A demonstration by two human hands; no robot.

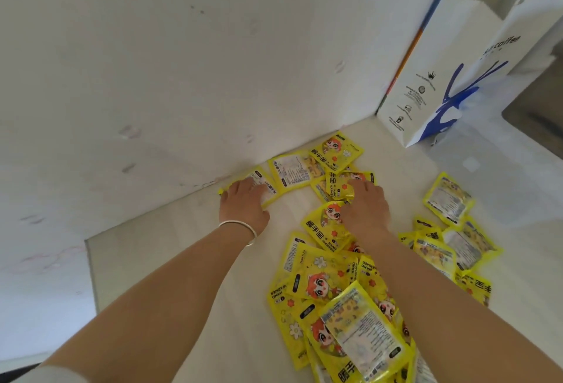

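Just above the middle of the frame, the left hand (243,203) lies with its fingers stretched flat on a yellow packet (265,182) that sits against the foot of the wall (182,63). It presses on the packet and does not grip it. A little to the right, the right hand (367,209) reaches its fingers onto a second packet (336,183). The hand hides its thumb, so I cannot tell whether it pinches this packet or only rests on it. More packets lie in a loose heap (329,288) running to the lower right of the white table (182,261), and a paper bag (451,78) stands at the upper right. These hand-warmer sachets look light, thin and floppy, with glossy foil skins that likely slide easily over each other and the tabletop. A flat packet gives little to grab, so the crimped border seems the best hold: drag it clear of the wall, then pinch an edge between thumb and fingertips.
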